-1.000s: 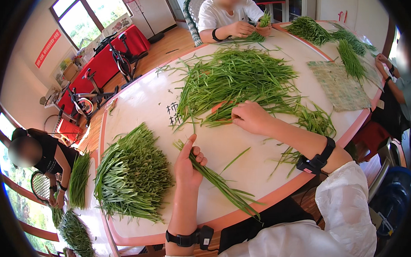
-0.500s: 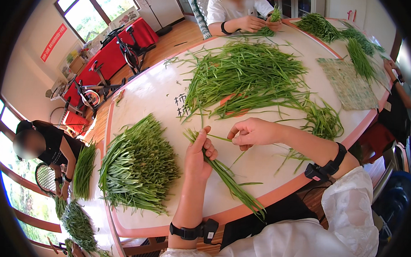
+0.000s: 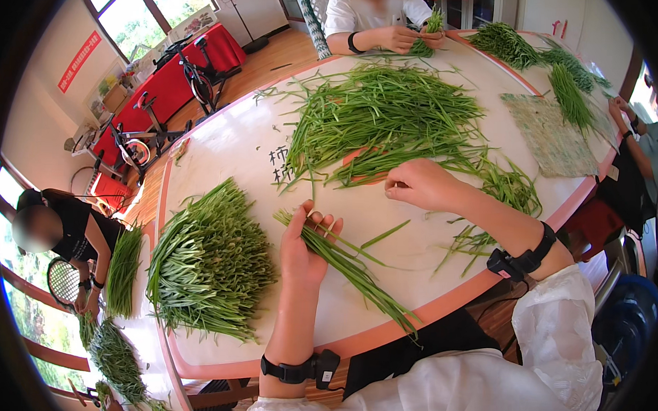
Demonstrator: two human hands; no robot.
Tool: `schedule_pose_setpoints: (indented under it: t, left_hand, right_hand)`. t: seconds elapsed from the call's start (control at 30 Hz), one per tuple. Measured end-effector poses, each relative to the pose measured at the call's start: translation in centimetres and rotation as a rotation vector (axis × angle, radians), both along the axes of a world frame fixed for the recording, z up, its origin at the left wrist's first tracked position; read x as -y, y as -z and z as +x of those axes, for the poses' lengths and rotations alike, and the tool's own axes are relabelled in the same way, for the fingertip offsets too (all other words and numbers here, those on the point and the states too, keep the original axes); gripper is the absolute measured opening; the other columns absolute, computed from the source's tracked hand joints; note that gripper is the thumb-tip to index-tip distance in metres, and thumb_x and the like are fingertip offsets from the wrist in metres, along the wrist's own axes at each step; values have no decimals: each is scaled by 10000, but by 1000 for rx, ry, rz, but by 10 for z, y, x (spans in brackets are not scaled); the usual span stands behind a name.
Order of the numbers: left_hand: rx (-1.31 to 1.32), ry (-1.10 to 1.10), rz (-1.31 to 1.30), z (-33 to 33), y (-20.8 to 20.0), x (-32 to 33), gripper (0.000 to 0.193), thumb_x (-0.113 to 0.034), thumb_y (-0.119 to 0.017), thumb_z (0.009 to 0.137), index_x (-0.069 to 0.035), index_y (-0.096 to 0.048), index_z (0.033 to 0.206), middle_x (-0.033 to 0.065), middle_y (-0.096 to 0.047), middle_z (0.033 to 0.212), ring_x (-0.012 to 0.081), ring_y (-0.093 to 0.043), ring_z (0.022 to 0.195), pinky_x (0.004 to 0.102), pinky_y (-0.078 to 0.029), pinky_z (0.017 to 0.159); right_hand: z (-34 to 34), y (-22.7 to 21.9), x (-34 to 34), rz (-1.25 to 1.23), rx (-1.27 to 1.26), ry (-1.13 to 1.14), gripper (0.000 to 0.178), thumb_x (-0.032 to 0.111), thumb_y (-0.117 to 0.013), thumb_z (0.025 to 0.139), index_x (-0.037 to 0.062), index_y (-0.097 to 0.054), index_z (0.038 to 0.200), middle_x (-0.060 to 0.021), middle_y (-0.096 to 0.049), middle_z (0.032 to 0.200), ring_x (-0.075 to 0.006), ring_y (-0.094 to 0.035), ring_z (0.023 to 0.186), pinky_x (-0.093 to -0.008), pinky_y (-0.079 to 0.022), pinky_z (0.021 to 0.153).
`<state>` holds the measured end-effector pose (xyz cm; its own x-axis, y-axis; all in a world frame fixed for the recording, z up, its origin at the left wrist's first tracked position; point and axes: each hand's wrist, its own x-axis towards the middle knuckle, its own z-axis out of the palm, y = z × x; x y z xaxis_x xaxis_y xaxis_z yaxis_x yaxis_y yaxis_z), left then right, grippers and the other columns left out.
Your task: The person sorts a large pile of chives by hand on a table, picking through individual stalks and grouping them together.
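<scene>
My left hand [image 3: 306,244], palm turned up and fingers curled, holds a small bunch of long thin green stalks like chives [image 3: 362,283]. The stalks slant down to the right over the table's near edge. One cut-looking piece sticks out from the bunch. My right hand [image 3: 420,185] hovers up and to the right of it, fingers pinched together; whether anything is between them is hidden. Just beyond it a large loose heap of the same stalks [image 3: 390,121] spreads over the table. Left of my left hand lies a thick, neatly aligned stack of stalks [image 3: 215,263].
The white table [image 3: 222,155] has a pink-orange border. A smaller loose heap [image 3: 511,186] lies at right, near a greenish mat [image 3: 549,133]. Across the table a person's hands [image 3: 403,40] hold stalks. Other people work at left and far right. Exercise bikes [image 3: 139,134] stand beyond.
My right hand has moved up and right, away from the bunch, and its fingers have closed in. My left hand has shifted slightly left, its fingers loosened around the stalks.
</scene>
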<state>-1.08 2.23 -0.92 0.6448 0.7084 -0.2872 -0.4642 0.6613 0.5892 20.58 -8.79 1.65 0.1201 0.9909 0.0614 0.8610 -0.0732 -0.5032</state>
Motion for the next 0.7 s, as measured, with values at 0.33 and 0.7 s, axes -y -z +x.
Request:
schedule_pose_setpoints:
  t: [0.33,0.7]
  left_hand:
    - [-43,29,-17,2,1,-2,224,-185,-530,885,-90,-512,1087,-35,-383,622,78,-359,549,220,-341,513]
    - [-132,109,31,4,-1,3,314,-141,-553,861,-74,-495,1162,-40,-328,640,76,-335,554,224,-344,511]
  right_hand:
    - [0,42,-62,196,264,105,98,135,-597,713,66,-613,780,-88,-563,715,-272,-526,761,-370,-426,732]
    - [-4,10,-37,-66,-633,-71,201,182,-624,758,21,-621,878,-56,-633,758,-103,-577,678,-241,-450,623]
